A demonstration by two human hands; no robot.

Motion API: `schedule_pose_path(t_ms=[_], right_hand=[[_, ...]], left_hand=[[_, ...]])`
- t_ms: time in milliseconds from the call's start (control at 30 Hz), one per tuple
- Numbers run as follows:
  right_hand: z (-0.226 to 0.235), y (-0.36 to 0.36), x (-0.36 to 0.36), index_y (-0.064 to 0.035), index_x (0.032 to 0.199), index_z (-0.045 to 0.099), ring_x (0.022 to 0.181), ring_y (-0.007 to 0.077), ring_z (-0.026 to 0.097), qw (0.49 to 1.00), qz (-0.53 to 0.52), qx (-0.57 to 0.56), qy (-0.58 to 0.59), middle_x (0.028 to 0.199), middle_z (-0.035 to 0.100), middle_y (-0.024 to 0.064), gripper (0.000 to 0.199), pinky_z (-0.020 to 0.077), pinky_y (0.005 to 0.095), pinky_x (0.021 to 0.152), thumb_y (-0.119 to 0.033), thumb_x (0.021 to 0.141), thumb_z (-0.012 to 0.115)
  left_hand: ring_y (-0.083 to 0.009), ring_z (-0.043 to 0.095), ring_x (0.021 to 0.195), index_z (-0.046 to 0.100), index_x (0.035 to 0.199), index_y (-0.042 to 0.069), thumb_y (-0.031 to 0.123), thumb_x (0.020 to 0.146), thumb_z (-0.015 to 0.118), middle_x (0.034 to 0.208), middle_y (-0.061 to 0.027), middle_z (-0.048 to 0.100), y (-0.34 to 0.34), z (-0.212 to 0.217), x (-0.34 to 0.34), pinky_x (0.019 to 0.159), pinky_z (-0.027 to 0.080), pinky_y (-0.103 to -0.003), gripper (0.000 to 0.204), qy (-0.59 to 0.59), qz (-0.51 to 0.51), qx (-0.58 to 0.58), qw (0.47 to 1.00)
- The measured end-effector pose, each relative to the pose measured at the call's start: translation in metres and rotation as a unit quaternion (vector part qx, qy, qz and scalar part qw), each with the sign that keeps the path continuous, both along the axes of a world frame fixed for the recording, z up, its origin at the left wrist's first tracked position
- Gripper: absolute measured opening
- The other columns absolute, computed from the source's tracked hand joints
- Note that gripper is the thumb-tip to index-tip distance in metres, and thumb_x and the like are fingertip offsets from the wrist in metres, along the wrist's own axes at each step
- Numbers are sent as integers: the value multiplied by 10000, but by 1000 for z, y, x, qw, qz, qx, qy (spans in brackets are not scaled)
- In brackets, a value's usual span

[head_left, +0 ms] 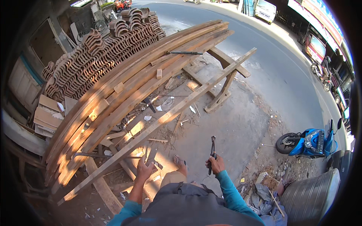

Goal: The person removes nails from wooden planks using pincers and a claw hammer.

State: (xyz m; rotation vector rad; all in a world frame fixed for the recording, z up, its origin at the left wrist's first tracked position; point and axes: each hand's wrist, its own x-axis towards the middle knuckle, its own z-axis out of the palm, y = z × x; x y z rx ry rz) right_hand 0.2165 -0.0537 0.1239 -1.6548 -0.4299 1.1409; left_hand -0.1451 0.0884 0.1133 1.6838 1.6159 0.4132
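Note:
My right hand (217,165) is closed around the dark handles of a pair of pincers (213,145), whose jaws point away from me. My left hand (144,170) is closed near the right end of a long thin crowbar (109,155). Its hooked far end reaches left over the wooden beams. Between that hand and the stack runs a long squared timber (162,119), slanting from near left to far right. Beyond it lie several long beams (151,62), stacked side by side, with small wood blocks (118,88) on top.
A dark bar-shaped tool (184,52) lies across the beams. Curved roof tiles (102,56) are piled behind. A wooden trestle (222,88) supports the timber's far end. A blue motorbike (313,143) and a ribbed metal drum (311,194) stand right. Wood scraps and litter cover the ground near my feet.

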Motion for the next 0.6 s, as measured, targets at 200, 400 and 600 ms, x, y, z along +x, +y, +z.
schedule_pose_path(t_ms=[200,400,600], right_hand=[[-13,102,-20,67,990,551,692,203,679,985,161,-45,32,836,669,142,269,579,330,639,-197,965,513],[15,196,-11,48,1118,563,754,175,675,973,218,44,-56,900,665,109,410,551,323,688,-341,1000,515],[2,253,13,16,1014,557,618,153,606,994,82,75,-13,767,625,86,442,515,307,584,-425,1018,521]], left_hand=[[-421,408,1327,376,1427,-14,118,805,715,1417,-263,429,96,11,38,1121,332,-509,720,54,51,262,962],[-438,372,1340,397,1405,15,127,786,729,1417,-244,418,150,1,66,1121,298,-544,711,62,36,278,958],[-413,375,1337,601,1246,9,372,823,714,1283,-182,581,177,-25,54,1107,285,-539,568,160,-48,194,967]])
